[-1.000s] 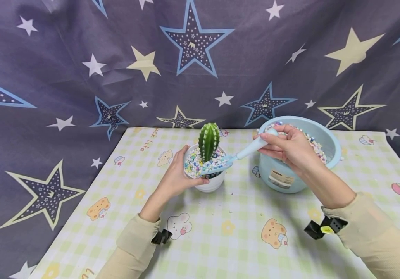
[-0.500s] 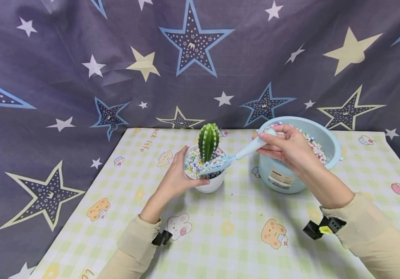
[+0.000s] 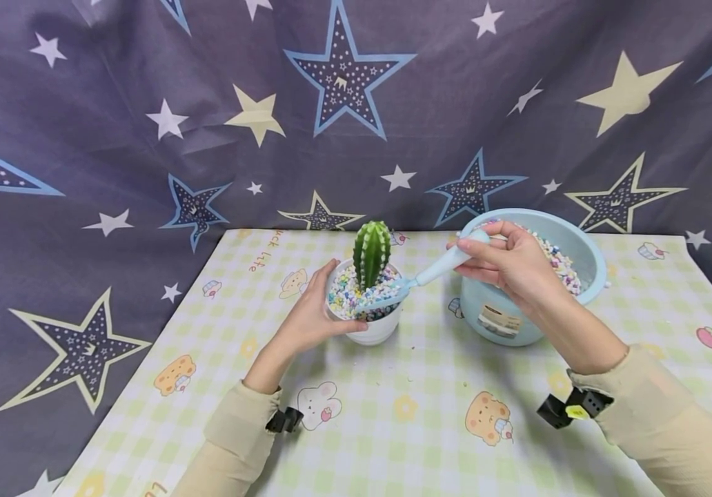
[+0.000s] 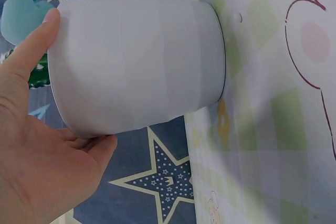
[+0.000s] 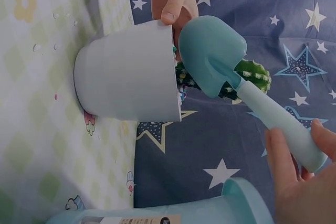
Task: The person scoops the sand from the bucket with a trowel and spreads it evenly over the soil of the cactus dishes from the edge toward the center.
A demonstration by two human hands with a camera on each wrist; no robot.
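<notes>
Left hand [image 3: 309, 314]: wraps round the near-left side of the pot [image 3: 373, 326], thumb up at the rim, fingers curled on the white wall, steadying it on the table [image 3: 393, 407].
Pot: white, upright, right in the left palm; the cactus [image 3: 372, 252] stands tall in the middle of it.
Pebbles [image 3: 346, 293]: coloured ones cover the surface round the cactus, close to the rim by the look of it.
Scoop [image 3: 421, 279]: pale blue, blade tipped over the pot's near-right rim, just beyond the left thumb; whether the blade carries a load cannot be told.
Right hand [image 3: 514, 266]: pinches the scoop's handle end, fingers closed on it, right in front of the bowl [image 3: 579, 248].
Bowl: blue, behind the right hand, plenty of pebbles in it.
Progress: judging by the fill, the topping looks nearly done; levelling or a last scoop may remain.
Writing: "uck Life" on the tablecloth, beyond the left hand, partly cut off.
Label [image 3: 497, 321]: a sticker on the bowl's front, below the right hand, too small to read.
</notes>
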